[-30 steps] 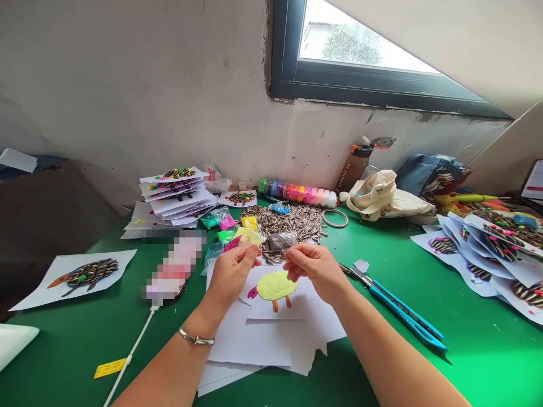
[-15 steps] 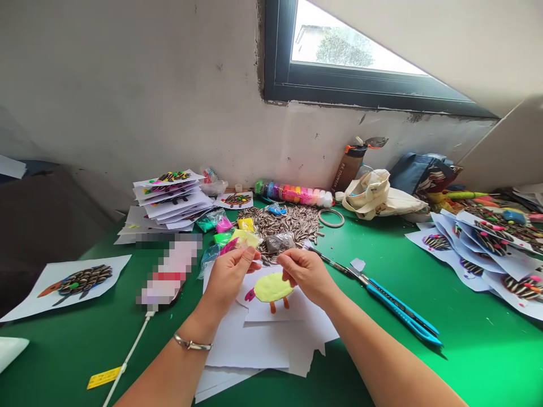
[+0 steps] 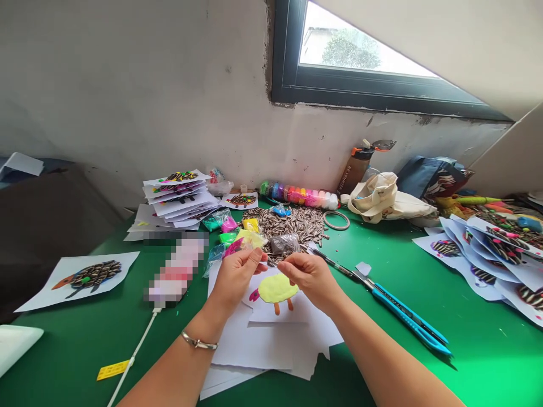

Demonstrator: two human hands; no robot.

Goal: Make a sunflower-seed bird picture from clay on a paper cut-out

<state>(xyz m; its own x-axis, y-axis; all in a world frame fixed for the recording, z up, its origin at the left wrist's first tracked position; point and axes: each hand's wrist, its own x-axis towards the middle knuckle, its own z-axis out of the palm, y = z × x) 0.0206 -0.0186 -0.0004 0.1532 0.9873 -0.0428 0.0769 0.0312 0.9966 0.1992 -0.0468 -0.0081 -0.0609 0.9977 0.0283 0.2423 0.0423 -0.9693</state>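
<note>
My left hand (image 3: 238, 278) and my right hand (image 3: 313, 278) are raised over the papers, with thumb and fingers pinched and the fingertips a small gap apart. Whatever they hold, if anything, is too small to make out. Just below them lies a white card with a yellow-green clay animal shape (image 3: 276, 289), which has a magenta head and two orange-brown legs. My right fingers cover part of its right side. Loose white sheets (image 3: 254, 350) are under the card. Beyond my hands are bags of coloured clay (image 3: 250, 238) and a heap of striped sunflower seeds (image 3: 303, 221).
On the right lie blue tweezers or a similar tool (image 3: 409, 316), a pen (image 3: 333, 261) and finished seed pictures (image 3: 483, 260). Stacked cards (image 3: 182, 198), a blurred phone-like object (image 3: 178, 274) with a white cable and a bird picture (image 3: 93, 280) are on the left. A bottle (image 3: 356, 169) stands behind.
The whole view has shifted slightly, so things appear further right. My fingertips have come a little closer together, still pinched above the card.
</note>
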